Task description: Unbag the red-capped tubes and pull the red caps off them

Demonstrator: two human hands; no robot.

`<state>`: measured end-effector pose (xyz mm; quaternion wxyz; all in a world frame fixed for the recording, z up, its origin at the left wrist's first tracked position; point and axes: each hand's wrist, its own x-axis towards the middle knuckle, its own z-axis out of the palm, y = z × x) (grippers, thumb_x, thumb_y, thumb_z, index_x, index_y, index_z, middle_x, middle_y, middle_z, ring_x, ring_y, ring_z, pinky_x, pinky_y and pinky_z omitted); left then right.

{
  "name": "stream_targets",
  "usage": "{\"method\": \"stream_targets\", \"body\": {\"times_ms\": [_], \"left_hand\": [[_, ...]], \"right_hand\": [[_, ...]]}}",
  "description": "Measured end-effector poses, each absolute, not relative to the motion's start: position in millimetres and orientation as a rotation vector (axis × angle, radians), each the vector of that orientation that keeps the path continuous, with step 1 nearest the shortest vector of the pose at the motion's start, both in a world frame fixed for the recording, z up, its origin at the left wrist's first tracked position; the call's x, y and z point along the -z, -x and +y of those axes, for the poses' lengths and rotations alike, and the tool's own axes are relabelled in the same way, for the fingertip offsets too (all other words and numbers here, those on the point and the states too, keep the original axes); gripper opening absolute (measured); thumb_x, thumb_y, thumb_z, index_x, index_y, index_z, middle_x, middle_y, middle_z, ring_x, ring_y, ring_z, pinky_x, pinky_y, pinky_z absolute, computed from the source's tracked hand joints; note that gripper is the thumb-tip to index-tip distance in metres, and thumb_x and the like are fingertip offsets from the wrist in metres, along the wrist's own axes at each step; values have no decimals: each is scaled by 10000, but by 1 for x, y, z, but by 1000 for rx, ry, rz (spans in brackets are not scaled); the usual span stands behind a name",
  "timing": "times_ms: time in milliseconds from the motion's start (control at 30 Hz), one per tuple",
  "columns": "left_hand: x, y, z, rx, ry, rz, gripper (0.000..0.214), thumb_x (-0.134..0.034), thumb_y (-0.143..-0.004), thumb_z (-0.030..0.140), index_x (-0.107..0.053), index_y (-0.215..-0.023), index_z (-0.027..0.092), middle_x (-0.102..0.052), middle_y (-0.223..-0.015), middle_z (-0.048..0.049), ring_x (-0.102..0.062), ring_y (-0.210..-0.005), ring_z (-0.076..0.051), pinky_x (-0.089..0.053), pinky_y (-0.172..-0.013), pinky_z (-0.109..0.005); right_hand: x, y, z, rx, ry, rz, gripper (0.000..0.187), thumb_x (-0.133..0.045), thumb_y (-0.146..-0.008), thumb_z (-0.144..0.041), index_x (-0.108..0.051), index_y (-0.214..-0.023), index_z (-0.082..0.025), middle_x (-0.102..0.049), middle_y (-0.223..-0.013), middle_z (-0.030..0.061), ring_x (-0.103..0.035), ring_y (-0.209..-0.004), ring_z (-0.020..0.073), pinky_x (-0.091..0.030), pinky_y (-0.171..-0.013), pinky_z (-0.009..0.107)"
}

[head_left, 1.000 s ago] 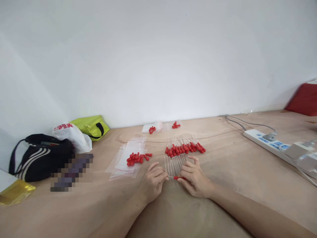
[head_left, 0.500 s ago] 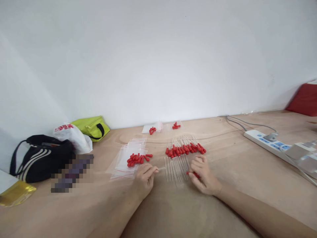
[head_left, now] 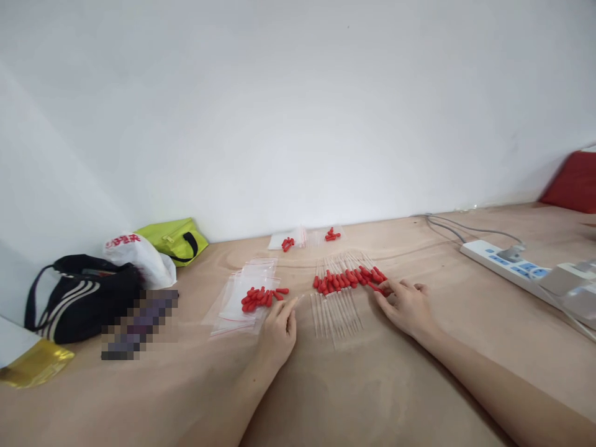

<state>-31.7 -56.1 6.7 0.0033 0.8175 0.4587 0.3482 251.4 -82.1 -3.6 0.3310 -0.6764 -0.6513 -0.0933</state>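
Observation:
My left hand [head_left: 278, 328] rests on the wooden table [head_left: 419, 385] with its fingers pressed together, pinching a thin clear tube whose tip pokes out past them. Just left of the fingertips lies a pile of loose red rubber caps [head_left: 261, 298] on a stack of clear zip bags [head_left: 242, 295]. A fan of bare clear tubes [head_left: 336, 313] lies between my hands. My right hand [head_left: 406, 304] lies flat with its fingers stretched out. Its fingertips touch the right end of a row of red-capped droppers [head_left: 347, 278].
Two small bags with red caps [head_left: 307, 237] lie near the wall. At the left are a black striped bag [head_left: 79, 298], a white plastic bag [head_left: 139, 257] and a green pouch [head_left: 172, 239]. A white power strip [head_left: 507, 264] with cables lies at the right, a red cushion [head_left: 572, 183] behind it.
My hands, close together over the bare tubes a second ago, have parted. The left drew a clear tube leftwards; the right carried a red-capped dropper up to the row and flattened out.

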Motion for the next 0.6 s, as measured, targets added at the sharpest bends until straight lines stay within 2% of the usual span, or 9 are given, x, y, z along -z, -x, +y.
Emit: {"method": "stream_targets", "body": {"times_ms": [100, 200, 300, 400, 467, 600], "left_hand": [[-14, 28, -64, -953, -2502, 1422, 316, -432, -799, 243, -540, -1090, 184, -598, -904, -58, -594, -684, -141, -509, -653, -288], [-23, 26, -74, -803, -2443, 1361, 495, -530, -751, 333, -428, -1219, 211, -604, -929, -52, -591, -666, -142, -519, -633, -298], [-26, 24, -82, -704, -2478, 1282, 777, -638, -649, 426, -290, -1314, 226, -540, -1138, -109, -573, -919, -231, -498, -765, -397], [-21, 19, -84, -617, -2524, 1296, 1006, -680, -533, 551, -212, -1350, 197, -357, -1335, -170, -361, -1193, -354, -377, -909, -532], [-17, 14, -83, -562, -2509, 1332, 1034, -644, -544, 600, -178, -1361, 171, -286, -1376, -186, -272, -1245, -371, -325, -946, -556], [-11, 7, -80, -549, -2462, 1394, 899, -580, -657, 547, -185, -1356, 142, -299, -1374, -181, -280, -1254, -336, -312, -973, -528]], "right_hand": [[1, -251, -82, 249, 1791, -1714, 249, -440, -771, -424, -596, -724, -236, -630, -606, -7, -544, -682, 177, -227, -747, 353], [1, -250, -82, 272, 1779, -1716, 280, -456, -769, -473, -600, -711, -239, -635, -608, -6, -536, -688, 178, -220, -740, 352], [3, -250, -82, 316, 1741, -1713, 323, -459, -767, -526, -602, -738, -237, -646, -640, 1, -529, -695, 185, -220, -722, 346], [4, -249, -80, 379, 1712, -1695, 331, -444, -787, -520, -606, -749, -234, -648, -673, 7, -525, -706, 185, -219, -716, 342], [5, -247, -78, 426, 1682, -1677, 320, -425, -815, -477, -612, -747, -228, -648, -705, 15, -524, -722, 179, -219, -721, 338], [3, -241, -73, 484, 1624, -1657, 279, -424, -838, -397, -623, -757, -219, -645, -748, 22, -520, -734, 167, -214, -747, 342]]}}
